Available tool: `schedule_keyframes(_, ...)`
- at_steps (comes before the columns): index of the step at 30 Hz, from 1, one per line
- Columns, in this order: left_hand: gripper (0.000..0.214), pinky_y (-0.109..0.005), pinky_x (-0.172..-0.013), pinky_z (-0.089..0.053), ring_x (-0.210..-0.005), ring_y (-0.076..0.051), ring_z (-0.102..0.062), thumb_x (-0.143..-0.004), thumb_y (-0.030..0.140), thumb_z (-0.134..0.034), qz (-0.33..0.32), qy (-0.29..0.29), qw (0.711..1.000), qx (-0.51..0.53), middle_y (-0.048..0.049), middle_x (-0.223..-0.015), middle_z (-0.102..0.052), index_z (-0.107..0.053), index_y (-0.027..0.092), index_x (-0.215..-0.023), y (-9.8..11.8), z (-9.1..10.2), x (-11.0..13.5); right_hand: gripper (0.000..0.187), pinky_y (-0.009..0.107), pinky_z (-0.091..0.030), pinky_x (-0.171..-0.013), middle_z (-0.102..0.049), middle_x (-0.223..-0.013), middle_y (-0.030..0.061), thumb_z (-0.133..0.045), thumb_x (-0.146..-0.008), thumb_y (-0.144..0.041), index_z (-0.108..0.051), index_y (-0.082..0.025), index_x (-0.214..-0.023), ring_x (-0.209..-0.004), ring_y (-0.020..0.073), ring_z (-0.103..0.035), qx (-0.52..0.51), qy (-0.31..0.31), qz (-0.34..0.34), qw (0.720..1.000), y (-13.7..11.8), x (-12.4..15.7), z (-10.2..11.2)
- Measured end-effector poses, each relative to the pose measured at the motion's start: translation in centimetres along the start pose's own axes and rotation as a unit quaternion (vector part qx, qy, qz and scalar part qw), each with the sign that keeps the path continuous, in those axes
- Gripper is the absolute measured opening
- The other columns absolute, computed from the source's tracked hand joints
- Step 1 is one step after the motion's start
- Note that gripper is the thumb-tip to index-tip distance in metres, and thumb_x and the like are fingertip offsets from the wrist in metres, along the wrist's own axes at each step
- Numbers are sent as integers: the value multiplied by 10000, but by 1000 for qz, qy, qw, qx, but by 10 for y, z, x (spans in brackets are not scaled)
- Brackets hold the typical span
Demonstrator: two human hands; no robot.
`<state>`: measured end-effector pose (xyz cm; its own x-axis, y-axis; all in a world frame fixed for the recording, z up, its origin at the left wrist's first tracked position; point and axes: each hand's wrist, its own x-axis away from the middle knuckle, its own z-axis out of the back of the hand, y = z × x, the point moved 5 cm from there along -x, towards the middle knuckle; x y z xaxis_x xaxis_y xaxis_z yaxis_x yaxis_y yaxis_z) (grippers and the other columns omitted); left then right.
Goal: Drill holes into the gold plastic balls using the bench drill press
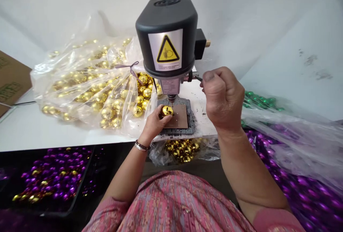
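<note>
Between the thumb and fingers of my left hand (pixel 157 122) is a shiny gold ball (pixel 167 110), gripped on the brown board (pixel 180 116) of a small bench drill press (pixel 167 28). The drill's chuck (pixel 171 98) is just above the ball; whether the bit touches it I cannot tell. My right hand (pixel 223 98) is closed around the press's feed lever (pixel 197 77), to the right of the black motor housing. Most of the lever is hidden by the fingers. Dark shavings lie around the metal base (pixel 191 128).
A clear plastic bag (pixel 80 82) of gold balls lies left of the press. Another bag (pixel 160 151) with gold balls hangs below the table edge. Purple balls (pixel 53 174) with some gold fill a black crate at lower left. Purple and green balls (pixel 259 99) are at right.
</note>
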<state>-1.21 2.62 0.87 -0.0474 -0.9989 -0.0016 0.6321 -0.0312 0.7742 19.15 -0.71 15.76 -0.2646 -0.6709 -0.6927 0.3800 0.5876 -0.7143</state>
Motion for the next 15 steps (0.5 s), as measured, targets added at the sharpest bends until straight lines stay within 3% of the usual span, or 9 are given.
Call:
schedule_keyframes(7, 492, -304, -781, -514, -864, -195, -654, -808, 325, -697, -25, -24, 999, -19, -52, -1012, -738, -631, 174, -1272, 4, -6, -8, 336, 223, -413, -570, -531, -621, -61, -479, -953, -463, -576, -213, -751, -568, 51, -475, -19, -14, 11, 1000, -2, 0, 0)
schedule_keyframes(15, 508, -325, -939, -516, -1036, -215, -661, -724, 237, -782, -71, -11, 996, -56, -85, -1189, -710, -683, 169, -1218, 16, -5, -14, 367, 213, -412, -566, -519, -602, -64, -477, -946, -507, -568, -210, -752, -553, 44, -475, -4, -12, -3, 1000, 0, 1, 1)
